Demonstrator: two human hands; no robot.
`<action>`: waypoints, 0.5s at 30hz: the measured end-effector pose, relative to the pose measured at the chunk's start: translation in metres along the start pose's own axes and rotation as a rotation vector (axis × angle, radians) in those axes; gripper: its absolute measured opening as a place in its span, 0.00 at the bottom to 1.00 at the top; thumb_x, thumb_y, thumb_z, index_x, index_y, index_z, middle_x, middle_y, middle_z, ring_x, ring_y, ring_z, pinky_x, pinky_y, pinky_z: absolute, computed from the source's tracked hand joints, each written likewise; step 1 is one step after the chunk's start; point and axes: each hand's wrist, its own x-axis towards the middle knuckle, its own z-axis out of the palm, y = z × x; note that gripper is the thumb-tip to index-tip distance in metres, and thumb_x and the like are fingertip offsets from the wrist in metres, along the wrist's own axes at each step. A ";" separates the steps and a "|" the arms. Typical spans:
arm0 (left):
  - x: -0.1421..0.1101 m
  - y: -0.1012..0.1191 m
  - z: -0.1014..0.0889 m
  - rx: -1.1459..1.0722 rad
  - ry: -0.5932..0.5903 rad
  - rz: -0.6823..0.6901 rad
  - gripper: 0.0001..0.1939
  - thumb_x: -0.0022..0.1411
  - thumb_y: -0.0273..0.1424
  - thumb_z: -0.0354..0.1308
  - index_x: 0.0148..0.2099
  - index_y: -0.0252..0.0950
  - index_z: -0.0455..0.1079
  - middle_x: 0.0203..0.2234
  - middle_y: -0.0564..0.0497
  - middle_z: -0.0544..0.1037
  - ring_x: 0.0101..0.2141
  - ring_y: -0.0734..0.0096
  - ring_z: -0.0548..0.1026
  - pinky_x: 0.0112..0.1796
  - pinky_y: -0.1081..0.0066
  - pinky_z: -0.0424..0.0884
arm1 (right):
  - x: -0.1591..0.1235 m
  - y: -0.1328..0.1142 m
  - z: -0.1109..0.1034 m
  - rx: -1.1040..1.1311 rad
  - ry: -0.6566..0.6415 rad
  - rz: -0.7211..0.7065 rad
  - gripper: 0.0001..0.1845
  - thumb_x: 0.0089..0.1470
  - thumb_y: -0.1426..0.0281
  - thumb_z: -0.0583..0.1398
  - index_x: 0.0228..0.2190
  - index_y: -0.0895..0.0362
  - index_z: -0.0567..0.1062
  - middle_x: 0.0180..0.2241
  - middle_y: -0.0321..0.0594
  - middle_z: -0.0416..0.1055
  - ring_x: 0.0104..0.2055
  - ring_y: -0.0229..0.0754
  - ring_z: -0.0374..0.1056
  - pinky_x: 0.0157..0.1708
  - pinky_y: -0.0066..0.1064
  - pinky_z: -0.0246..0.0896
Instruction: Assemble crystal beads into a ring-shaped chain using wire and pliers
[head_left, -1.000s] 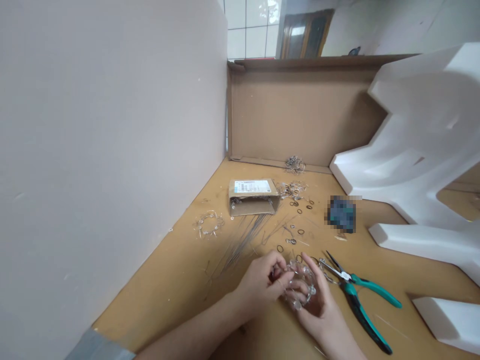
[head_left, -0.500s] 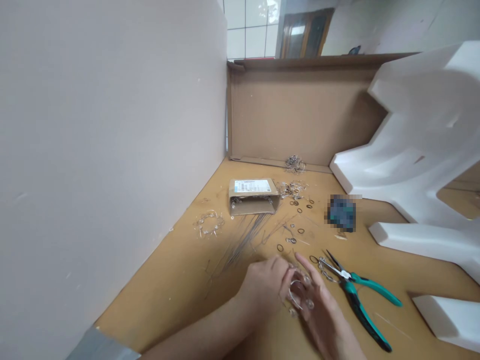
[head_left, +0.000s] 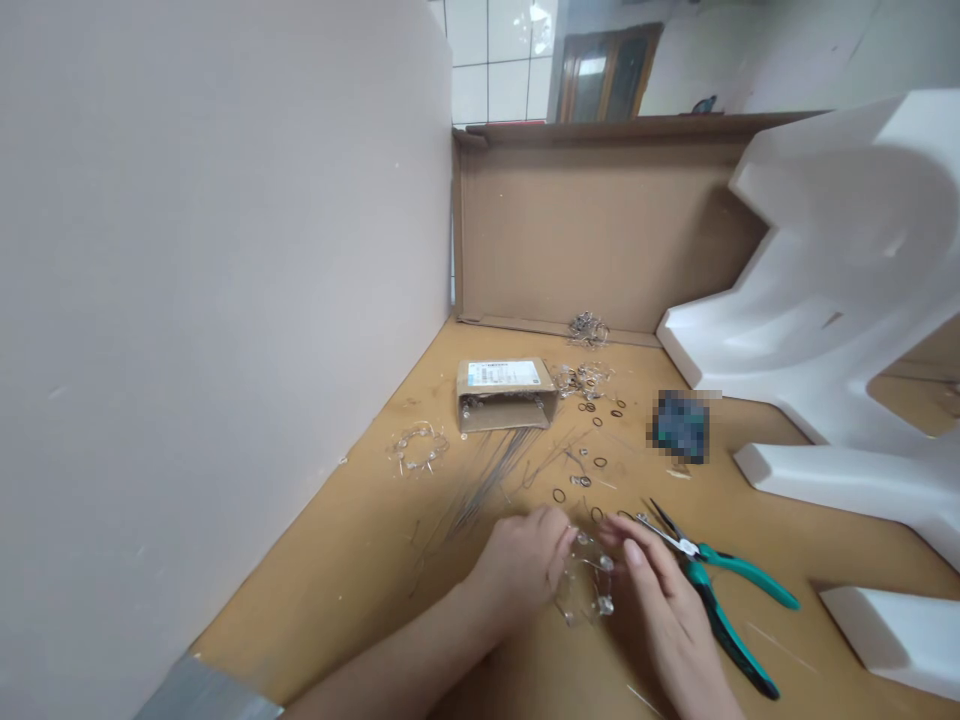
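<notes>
My left hand (head_left: 525, 560) pinches the side of a wire ring with clear beads (head_left: 604, 605), holding it a little above the table. My right hand (head_left: 667, 600) is close to the ring's right side, fingers loosely stretched and no grip visible; whether a fingertip touches a bead I cannot tell. Just beyond that hand lie long-nose pliers (head_left: 750, 580) with green and black handles, jaws spread. Small dark rings (head_left: 559, 495) are scattered ahead of my hands. A similar beaded wire ring (head_left: 418, 448) rests on the table to the left.
Loose thin wires (head_left: 491, 480) lie in front of a small open cardboard box (head_left: 506, 375). Piles of wire pieces (head_left: 589, 330) sit behind. A pixelated dark object (head_left: 681, 427) is at right. White foam (head_left: 810, 300), a cardboard wall (head_left: 600, 230) and a pale panel (head_left: 225, 250) border the table.
My right hand has drawn right, off the beaded ring, which was between both hands. The ring now shows more fully in my left hand. A thin wire piece shows near the bottom edge.
</notes>
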 end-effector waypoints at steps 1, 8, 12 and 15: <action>0.001 -0.002 -0.001 0.034 -0.029 0.010 0.14 0.66 0.31 0.36 0.32 0.36 0.60 0.23 0.51 0.70 0.22 0.72 0.68 0.24 0.73 0.62 | 0.000 -0.003 -0.003 -0.104 0.031 -0.114 0.13 0.57 0.62 0.52 0.41 0.51 0.72 0.41 0.43 0.71 0.44 0.47 0.67 0.41 0.39 0.63; 0.000 -0.003 0.001 0.097 -0.012 0.137 0.14 0.66 0.31 0.37 0.32 0.35 0.61 0.25 0.50 0.70 0.23 0.72 0.68 0.23 0.73 0.62 | -0.001 -0.012 -0.002 -0.607 -0.136 -0.571 0.11 0.50 0.72 0.56 0.37 0.54 0.74 0.22 0.37 0.65 0.24 0.41 0.63 0.25 0.33 0.60; 0.000 -0.002 0.003 0.061 0.027 0.107 0.14 0.66 0.31 0.38 0.32 0.35 0.62 0.23 0.51 0.70 0.21 0.72 0.67 0.23 0.74 0.60 | 0.000 -0.014 -0.002 -0.531 -0.199 -0.490 0.08 0.50 0.74 0.53 0.29 0.53 0.71 0.20 0.34 0.63 0.23 0.40 0.62 0.23 0.31 0.59; 0.002 -0.006 0.000 0.007 0.047 0.003 0.14 0.66 0.31 0.38 0.32 0.35 0.62 0.22 0.52 0.70 0.21 0.72 0.67 0.22 0.74 0.59 | 0.001 -0.019 -0.008 -0.350 -0.221 -0.417 0.09 0.53 0.73 0.50 0.24 0.53 0.66 0.20 0.34 0.63 0.23 0.39 0.62 0.24 0.30 0.59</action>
